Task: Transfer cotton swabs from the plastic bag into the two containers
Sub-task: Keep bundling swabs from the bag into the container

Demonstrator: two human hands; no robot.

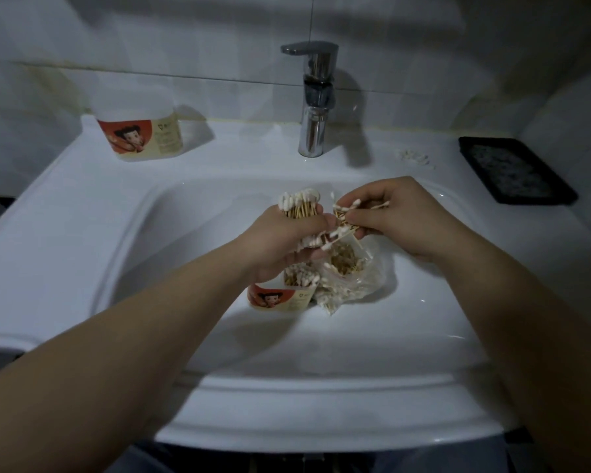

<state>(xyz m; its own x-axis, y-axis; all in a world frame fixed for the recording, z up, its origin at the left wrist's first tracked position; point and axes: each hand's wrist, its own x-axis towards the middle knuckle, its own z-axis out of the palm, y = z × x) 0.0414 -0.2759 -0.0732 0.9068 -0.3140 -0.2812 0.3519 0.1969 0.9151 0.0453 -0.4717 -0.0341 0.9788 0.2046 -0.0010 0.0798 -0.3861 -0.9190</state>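
White cotton tips and wooden sticks poke up from the bundle (299, 203) in the left hand (287, 240). Its fingers are curled tight round the bundle, which stands nearly upright over the sink (82, 186). The right hand (389, 216) is just beside it. Its thumb and fingers pinch a few swabs (347, 209), which lie sideways and stick out in a messy fan toward the left hand. Some are blurred, so I cannot count them.

Under the hands, down in the basin, stands 1 tub (280, 297) with a red picture label. It is open at the top and has swabs standing in it, tips up. The left hand hides part of it. The bag (352, 278) lies right against the tub on its right side. It is clear and crumpled, and more swabs lie in it.

The other tub (140, 134) stands on the sink's back left corner, well apart from the hands. I cannot tell what is in it. A shiny tap (316, 100) stands at the back in the middle. A black tray (516, 170) sits on the right edge. Some loose swabs (415, 158) lie on the ledge between tap and tray.
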